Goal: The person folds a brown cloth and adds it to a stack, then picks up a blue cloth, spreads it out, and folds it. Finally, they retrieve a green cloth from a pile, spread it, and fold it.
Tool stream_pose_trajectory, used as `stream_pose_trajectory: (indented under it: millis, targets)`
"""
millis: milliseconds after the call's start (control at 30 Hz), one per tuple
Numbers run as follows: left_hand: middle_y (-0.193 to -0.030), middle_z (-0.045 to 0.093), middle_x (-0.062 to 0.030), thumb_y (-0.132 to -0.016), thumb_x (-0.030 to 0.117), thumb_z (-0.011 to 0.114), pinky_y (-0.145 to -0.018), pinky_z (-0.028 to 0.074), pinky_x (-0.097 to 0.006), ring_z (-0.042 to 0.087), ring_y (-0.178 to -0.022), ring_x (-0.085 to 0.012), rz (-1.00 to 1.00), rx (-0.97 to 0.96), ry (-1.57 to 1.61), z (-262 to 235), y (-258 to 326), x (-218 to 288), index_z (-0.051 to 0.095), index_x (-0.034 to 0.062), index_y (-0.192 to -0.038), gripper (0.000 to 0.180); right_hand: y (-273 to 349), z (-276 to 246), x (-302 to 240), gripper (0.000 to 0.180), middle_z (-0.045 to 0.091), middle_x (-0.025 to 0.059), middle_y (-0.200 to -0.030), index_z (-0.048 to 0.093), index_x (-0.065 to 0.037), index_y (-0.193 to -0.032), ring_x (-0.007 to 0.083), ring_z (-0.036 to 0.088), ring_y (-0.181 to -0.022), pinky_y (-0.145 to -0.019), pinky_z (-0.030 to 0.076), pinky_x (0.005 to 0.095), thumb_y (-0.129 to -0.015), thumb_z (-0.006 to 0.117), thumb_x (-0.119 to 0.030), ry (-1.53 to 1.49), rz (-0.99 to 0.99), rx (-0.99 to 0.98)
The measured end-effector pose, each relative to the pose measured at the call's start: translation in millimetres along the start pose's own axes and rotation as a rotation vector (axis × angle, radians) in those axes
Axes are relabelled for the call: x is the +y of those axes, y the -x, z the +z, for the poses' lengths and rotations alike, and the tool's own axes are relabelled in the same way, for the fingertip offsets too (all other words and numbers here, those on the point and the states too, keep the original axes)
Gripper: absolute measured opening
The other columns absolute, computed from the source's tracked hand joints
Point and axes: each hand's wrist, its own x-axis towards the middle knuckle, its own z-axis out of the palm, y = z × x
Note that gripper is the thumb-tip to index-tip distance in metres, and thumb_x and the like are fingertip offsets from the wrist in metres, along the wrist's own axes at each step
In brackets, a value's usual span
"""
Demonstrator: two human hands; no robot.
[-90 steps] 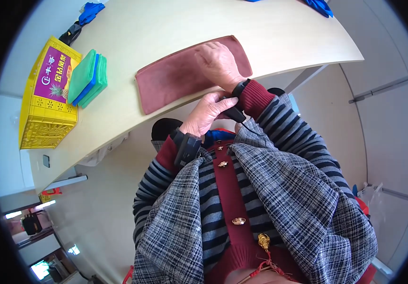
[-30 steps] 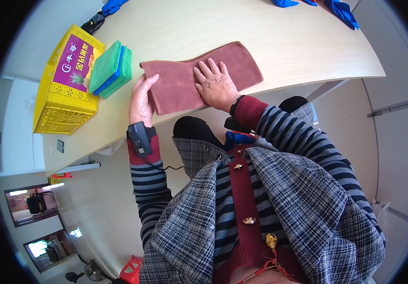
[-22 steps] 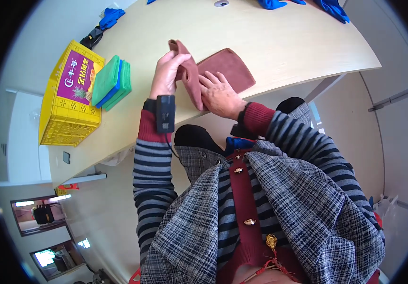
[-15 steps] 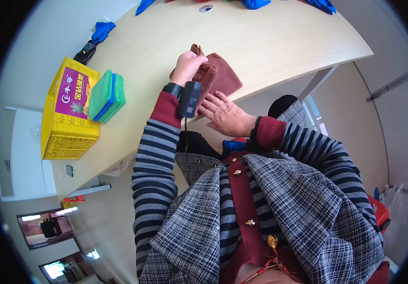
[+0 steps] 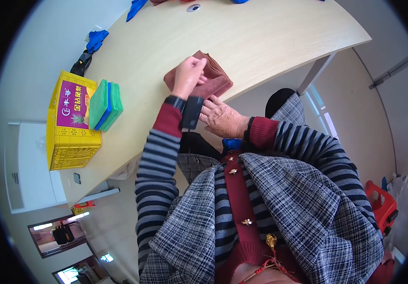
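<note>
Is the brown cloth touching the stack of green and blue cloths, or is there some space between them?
Apart. The head view plainly shows pale tabletop between the brown cloth and the green and blue stack.

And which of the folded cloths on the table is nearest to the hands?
The reddish-brown cloth, at the left hand and right hand; the green and blue cloths sit farther left, beside the yellow crate.

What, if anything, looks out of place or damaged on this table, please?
Nothing looks spilled or damaged. The crumpled blue item beyond the yellow crate looks untidy compared with the neatly stacked green and blue cloths; the brown cloth by the left hand is folded, its layers slightly uneven.
</note>
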Motion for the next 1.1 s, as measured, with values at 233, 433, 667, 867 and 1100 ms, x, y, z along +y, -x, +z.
stream_pose_trajectory:
  millis: [233,433,667,867,1100]
  targets:
    - [-0.125,0.062,-0.0187,-0.098,0.025,0.059,-0.101,0.049,-0.040,0.060,-0.117,-0.0349,0.530,0.291,-0.678,-30,65,-56,0.059,-0.0022,-0.121,0.036,3,4,4,0.064,0.049,0.0129,-0.143,0.050,-0.002,-0.139,0.0318,0.039,-0.140,-0.122,0.021,0.0505,-0.086,0.067,-0.032,0.082,-0.037,0.072]
    - [-0.150,0.043,-0.0209,-0.100,0.031,0.054,-0.119,0.027,-0.045,0.035,-0.142,-0.0379,0.495,0.202,-0.791,-29,70,-84,0.047,0.0001,-0.142,0.053,-7,-30,-10,0.060,0.050,0.0178,-0.143,0.047,-0.001,-0.143,0.0337,0.041,-0.138,-0.117,0.029,0.0496,-0.090,0.059,-0.028,0.040,-0.123,-0.226]
    - [-0.158,0.033,-0.0187,-0.100,0.036,0.053,-0.120,0.023,-0.050,0.028,-0.147,-0.0352,0.592,0.165,-1.042,-28,75,-77,0.038,0.0019,-0.150,0.062,-66,-34,13,0.052,0.045,0.0187,-0.149,0.051,-0.005,-0.140,0.0349,0.035,-0.144,-0.118,0.027,0.0481,-0.100,0.052,-0.038,-0.280,0.188,0.184]
    - [-0.160,0.029,-0.0162,-0.100,0.036,0.051,-0.120,0.023,-0.052,0.024,-0.149,-0.0342,0.426,0.173,-0.933,-26,75,-82,0.034,0.0038,-0.152,0.063,-84,24,53,0.061,0.042,0.0149,-0.154,0.045,-0.006,-0.147,0.0335,0.032,-0.146,-0.120,0.024,0.0465,-0.102,0.042,-0.047,0.018,0.319,0.142]
    - [-0.161,0.028,-0.0165,-0.101,0.036,0.048,-0.119,0.023,-0.052,0.024,-0.150,-0.0332,0.365,0.197,-0.795,-30,84,-89,0.034,0.0046,-0.153,0.062,-74,23,70,0.063,0.040,0.0122,-0.156,0.041,-0.009,-0.151,0.0311,0.030,-0.147,-0.121,0.022,0.0459,-0.102,0.041,-0.048,0.118,0.352,0.135]
